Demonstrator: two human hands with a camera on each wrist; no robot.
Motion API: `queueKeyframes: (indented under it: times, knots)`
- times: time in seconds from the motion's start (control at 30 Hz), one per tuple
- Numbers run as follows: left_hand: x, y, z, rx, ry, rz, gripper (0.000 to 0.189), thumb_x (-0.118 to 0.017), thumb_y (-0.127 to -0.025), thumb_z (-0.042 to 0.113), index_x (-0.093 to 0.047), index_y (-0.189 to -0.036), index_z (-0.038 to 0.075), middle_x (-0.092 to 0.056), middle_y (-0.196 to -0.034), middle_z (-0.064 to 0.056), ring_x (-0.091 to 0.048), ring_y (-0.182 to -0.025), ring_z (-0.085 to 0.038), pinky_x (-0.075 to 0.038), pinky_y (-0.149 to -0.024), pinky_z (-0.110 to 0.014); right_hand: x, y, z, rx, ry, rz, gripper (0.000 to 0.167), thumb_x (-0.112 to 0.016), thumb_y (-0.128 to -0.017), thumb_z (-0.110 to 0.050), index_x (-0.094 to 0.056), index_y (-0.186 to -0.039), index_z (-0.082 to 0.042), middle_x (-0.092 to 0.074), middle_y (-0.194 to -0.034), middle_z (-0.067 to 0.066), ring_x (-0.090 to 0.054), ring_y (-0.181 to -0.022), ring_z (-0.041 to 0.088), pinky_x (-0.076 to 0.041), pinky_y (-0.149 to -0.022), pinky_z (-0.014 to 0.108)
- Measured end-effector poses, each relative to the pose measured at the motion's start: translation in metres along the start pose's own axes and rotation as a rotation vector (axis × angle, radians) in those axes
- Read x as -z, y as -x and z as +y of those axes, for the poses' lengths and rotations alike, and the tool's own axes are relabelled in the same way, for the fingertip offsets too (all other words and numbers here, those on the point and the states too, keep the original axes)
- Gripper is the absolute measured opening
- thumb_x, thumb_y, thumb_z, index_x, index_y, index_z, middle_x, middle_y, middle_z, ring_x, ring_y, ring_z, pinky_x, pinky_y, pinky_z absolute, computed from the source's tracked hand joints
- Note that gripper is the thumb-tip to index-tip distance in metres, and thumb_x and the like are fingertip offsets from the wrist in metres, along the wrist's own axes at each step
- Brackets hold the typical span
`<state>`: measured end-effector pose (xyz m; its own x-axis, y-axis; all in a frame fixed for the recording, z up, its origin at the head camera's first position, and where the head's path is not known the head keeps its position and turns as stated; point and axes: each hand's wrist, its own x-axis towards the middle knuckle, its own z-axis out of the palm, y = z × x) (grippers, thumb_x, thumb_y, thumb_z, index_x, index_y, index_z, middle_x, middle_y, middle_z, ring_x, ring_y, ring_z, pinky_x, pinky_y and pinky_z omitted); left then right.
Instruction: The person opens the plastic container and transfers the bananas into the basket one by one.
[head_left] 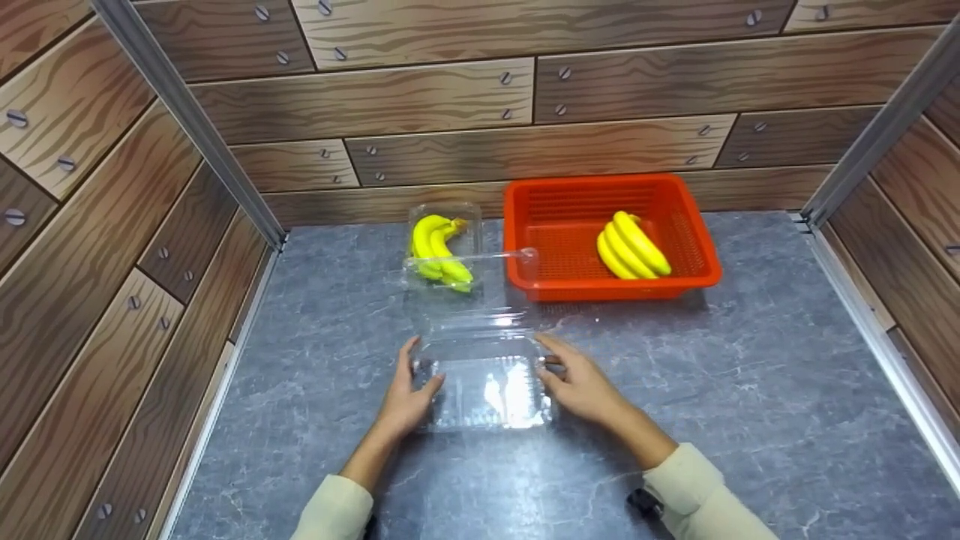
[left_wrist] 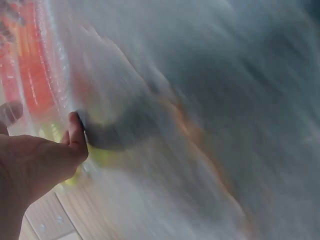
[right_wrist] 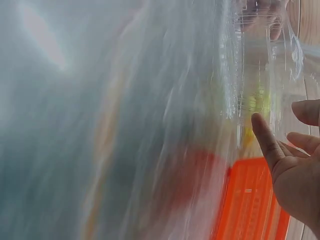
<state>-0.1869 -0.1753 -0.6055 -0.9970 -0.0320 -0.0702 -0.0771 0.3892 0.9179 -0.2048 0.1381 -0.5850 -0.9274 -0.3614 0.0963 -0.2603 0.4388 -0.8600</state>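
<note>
"Where's the clear container (head_left: 480, 397)?"

"Between the two hands, its lid (head_left: 495, 289) standing open toward twelve o'clock."

"And the fingers?"

"The left hand (head_left: 409, 401) is at the container's nine o'clock, the right hand (head_left: 585, 381) at three — on both, thumb and fingers are spread apart beside the plastic walls. I can't tell how firmly they press, or whether the container rests on the grey table (head_left: 322, 337)."

"What's beyond?"

"At eleven o'clock, another clear box (head_left: 474, 238) with yellow bananas (head_left: 435, 244), partly seen through the lid. At one o'clock — a red basket (head_left: 622, 292), another banana bunch (head_left: 632, 247) lying at its three o'clock side."
</note>
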Motion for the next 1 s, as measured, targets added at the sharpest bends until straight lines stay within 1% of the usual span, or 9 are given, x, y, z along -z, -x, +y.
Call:
queueKeyframes:
  times: [0.17, 0.27, 0.4, 0.47, 0.67, 0.7, 0.8, 0.9, 1.0]
  knots:
    - [0.013, -0.003, -0.013, -0.023, 0.011, 0.003, 0.082, -0.074, -0.097, 0.009, -0.029, -0.165, 0.012, -0.056, -0.151, -0.032, -0.052, -0.144, -0.051, -0.041, -0.121, -0.067, -0.014, -0.008, -0.009, 0.003, 0.014, -0.061, 0.067, -0.068, -0.098, -0.003, -0.044, -0.161, 0.0, -0.031, -0.175, 0.021, -0.068, -0.128, 0.046, -0.065, -0.095, 0.035]
    - [0.023, -0.003, -0.017, -0.026, 0.006, 0.023, 0.079, -0.071, -0.098, 0.005, -0.03, -0.165, 0.012, -0.059, -0.149, -0.03, -0.054, -0.143, -0.05, -0.042, -0.121, -0.066, -0.022, -0.014, -0.013, 0.002, 0.001, -0.086, 0.07, -0.069, -0.097, -0.002, -0.042, -0.161, 0.001, -0.026, -0.177, 0.019, -0.065, -0.133, 0.046, -0.064, -0.097, 0.035]
    - [0.039, -0.003, -0.023, -0.02, 0.012, 0.074, 0.072, -0.063, -0.1, -0.001, -0.032, -0.164, 0.009, -0.059, -0.15, -0.031, -0.05, -0.147, -0.051, -0.034, -0.128, -0.064, -0.033, -0.023, -0.017, 0.0, -0.038, -0.116, 0.073, -0.068, -0.096, -0.002, -0.038, -0.163, 0.001, -0.022, -0.177, 0.022, -0.054, -0.146, 0.047, -0.061, -0.104, 0.037]
    - [0.047, -0.003, -0.026, -0.012, 0.027, 0.097, 0.07, -0.06, -0.101, -0.003, -0.032, -0.164, 0.007, -0.058, -0.151, -0.032, -0.048, -0.15, -0.051, -0.031, -0.13, -0.063, -0.038, -0.026, -0.02, -0.009, -0.067, -0.14, 0.076, -0.067, -0.097, -0.002, -0.035, -0.165, -0.002, -0.02, -0.178, 0.021, -0.051, -0.149, 0.046, -0.059, -0.106, 0.038]
    - [0.071, -0.004, -0.034, 0.037, 0.037, 0.175, 0.07, -0.058, -0.101, -0.003, -0.028, -0.164, 0.0, -0.06, -0.149, -0.032, -0.057, -0.14, -0.05, -0.045, -0.121, -0.06, -0.053, -0.033, -0.029, 0.003, -0.16, -0.202, 0.079, -0.065, -0.099, -0.001, -0.028, -0.168, -0.005, -0.013, -0.179, 0.023, -0.044, -0.154, 0.044, -0.056, -0.111, 0.037]
    - [0.075, -0.005, -0.035, 0.05, 0.029, 0.185, 0.069, -0.058, -0.102, -0.001, -0.028, -0.164, 0.0, -0.06, -0.149, -0.031, -0.059, -0.139, -0.049, -0.049, -0.119, -0.056, -0.056, -0.034, -0.031, 0.007, -0.173, -0.206, 0.079, -0.065, -0.099, -0.001, -0.027, -0.168, -0.004, -0.013, -0.179, 0.024, -0.044, -0.155, 0.044, -0.056, -0.111, 0.037]
    - [0.087, -0.007, -0.038, 0.084, 0.008, 0.211, 0.063, -0.058, -0.104, 0.002, -0.033, -0.162, -0.001, -0.063, -0.147, -0.029, -0.063, -0.135, -0.045, -0.055, -0.107, -0.036, -0.064, -0.035, -0.033, 0.012, -0.174, -0.222, 0.08, -0.066, -0.1, -0.003, -0.025, -0.169, -0.003, -0.014, -0.178, 0.024, -0.043, -0.156, 0.043, -0.056, -0.111, 0.036]
    - [0.1, -0.01, -0.042, 0.098, -0.026, 0.226, 0.056, -0.06, -0.105, 0.006, -0.043, -0.158, -0.001, -0.066, -0.143, -0.029, -0.066, -0.131, -0.043, -0.051, -0.093, -0.019, -0.072, -0.035, -0.035, 0.006, -0.154, -0.243, 0.08, -0.067, -0.102, -0.009, -0.023, -0.169, -0.002, -0.017, -0.177, 0.025, -0.046, -0.154, 0.042, -0.056, -0.112, 0.039]
    - [0.111, -0.016, -0.043, 0.108, -0.042, 0.247, 0.049, -0.064, -0.104, 0.009, -0.052, -0.151, -0.002, -0.069, -0.139, -0.029, -0.068, -0.128, -0.043, -0.049, -0.088, -0.012, -0.08, -0.039, -0.038, 0.004, -0.109, -0.26, 0.08, -0.067, -0.104, -0.018, -0.023, -0.169, -0.004, -0.026, -0.175, 0.024, -0.052, -0.15, 0.042, -0.056, -0.112, 0.042]
